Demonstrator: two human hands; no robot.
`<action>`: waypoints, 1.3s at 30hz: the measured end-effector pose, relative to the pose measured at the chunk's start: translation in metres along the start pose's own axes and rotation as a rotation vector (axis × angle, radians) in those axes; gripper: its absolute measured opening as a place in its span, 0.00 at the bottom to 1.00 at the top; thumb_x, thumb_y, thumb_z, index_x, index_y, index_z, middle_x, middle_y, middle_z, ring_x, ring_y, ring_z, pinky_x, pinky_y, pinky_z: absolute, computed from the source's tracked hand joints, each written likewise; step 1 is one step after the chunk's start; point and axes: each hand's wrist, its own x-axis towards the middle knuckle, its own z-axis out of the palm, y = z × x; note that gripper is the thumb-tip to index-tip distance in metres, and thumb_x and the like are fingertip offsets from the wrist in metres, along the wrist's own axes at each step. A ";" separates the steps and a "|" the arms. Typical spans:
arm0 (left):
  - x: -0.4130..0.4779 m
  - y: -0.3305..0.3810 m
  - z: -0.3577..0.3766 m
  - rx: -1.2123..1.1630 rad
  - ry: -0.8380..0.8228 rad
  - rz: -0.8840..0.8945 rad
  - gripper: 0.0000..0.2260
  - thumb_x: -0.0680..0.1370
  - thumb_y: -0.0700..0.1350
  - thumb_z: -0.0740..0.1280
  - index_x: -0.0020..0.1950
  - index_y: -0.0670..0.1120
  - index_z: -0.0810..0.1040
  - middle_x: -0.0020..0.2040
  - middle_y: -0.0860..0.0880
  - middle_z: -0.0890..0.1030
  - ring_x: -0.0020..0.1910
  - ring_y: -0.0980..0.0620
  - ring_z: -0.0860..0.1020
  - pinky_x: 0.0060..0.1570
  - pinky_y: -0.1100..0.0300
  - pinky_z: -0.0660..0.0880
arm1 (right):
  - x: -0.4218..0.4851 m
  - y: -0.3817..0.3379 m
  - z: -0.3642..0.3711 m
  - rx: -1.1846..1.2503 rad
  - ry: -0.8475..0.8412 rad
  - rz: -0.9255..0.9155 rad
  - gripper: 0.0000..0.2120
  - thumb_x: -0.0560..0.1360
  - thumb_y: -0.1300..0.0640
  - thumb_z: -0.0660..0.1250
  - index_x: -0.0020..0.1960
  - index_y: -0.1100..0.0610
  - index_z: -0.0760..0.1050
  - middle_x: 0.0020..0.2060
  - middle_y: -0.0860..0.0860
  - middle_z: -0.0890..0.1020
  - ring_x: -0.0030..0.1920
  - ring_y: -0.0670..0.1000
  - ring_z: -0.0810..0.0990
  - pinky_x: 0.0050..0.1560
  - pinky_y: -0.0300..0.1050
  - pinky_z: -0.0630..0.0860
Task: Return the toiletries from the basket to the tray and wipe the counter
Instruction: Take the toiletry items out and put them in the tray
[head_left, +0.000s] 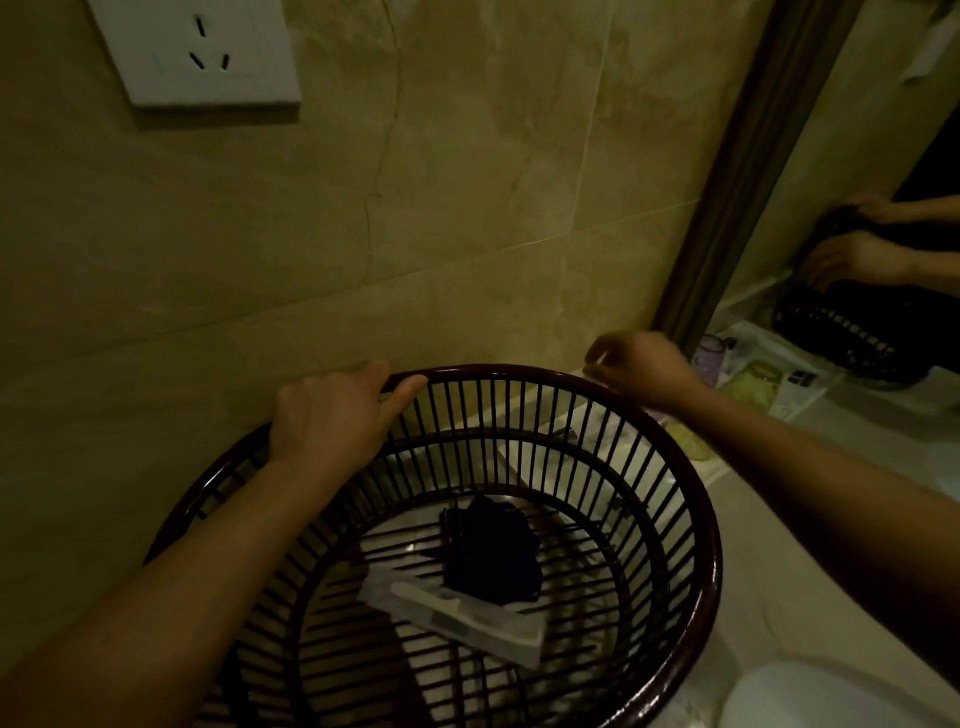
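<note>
**Both hands at the basket rim**

Beige marbled tiles (467, 182), smooth and veined, fill the wall ahead of me, dim under weak light. My left hand (332, 415) lies palm down over the far-left rim of the basket (696, 514), fingers curled over the glossy dark-brown hoop and thumb pressed along its top, so it grips the rim; the forearm runs back toward me across the basket's left side. My right hand (639, 369) hangs at the far-right part of the rim, fingers bent loosely inward; whether it holds anything, or touches the hoop, I cannot tell. That arm comes in from the right, above the pale counter (810, 587).

Round and deep, the basket is made of thin straight slats set between hoops. On its slatted floor lies a crumpled dark-blue cloth (491, 551), touching a flat, clear rectangular plastic packet (467, 618) beside it.

Beyond the rim, at the wall, a white tray (774, 364) holds a translucent purple cup (709, 353). A white wall socket (197, 52) sits upper left, a brown-framed mirror (753, 171) on the right.
</note>
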 end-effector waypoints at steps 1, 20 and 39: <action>0.001 0.001 0.000 -0.011 -0.003 0.000 0.32 0.74 0.70 0.37 0.48 0.52 0.72 0.30 0.51 0.73 0.27 0.50 0.67 0.28 0.60 0.59 | -0.001 -0.006 -0.015 0.029 0.058 0.004 0.07 0.78 0.51 0.66 0.54 0.53 0.78 0.46 0.51 0.83 0.42 0.47 0.81 0.48 0.48 0.81; -0.001 0.004 -0.011 -0.067 -0.002 0.010 0.30 0.76 0.69 0.42 0.48 0.49 0.75 0.36 0.46 0.79 0.32 0.45 0.75 0.27 0.60 0.55 | -0.076 -0.138 0.119 -0.733 -0.873 -0.565 0.20 0.78 0.46 0.65 0.64 0.58 0.75 0.54 0.56 0.80 0.54 0.57 0.79 0.47 0.50 0.75; 0.001 0.005 -0.006 -0.040 -0.002 -0.002 0.32 0.74 0.69 0.38 0.50 0.50 0.74 0.36 0.47 0.78 0.28 0.51 0.65 0.27 0.60 0.55 | -0.078 -0.124 0.151 -0.715 -0.776 -0.518 0.17 0.78 0.55 0.66 0.65 0.58 0.74 0.59 0.59 0.80 0.56 0.60 0.80 0.53 0.56 0.80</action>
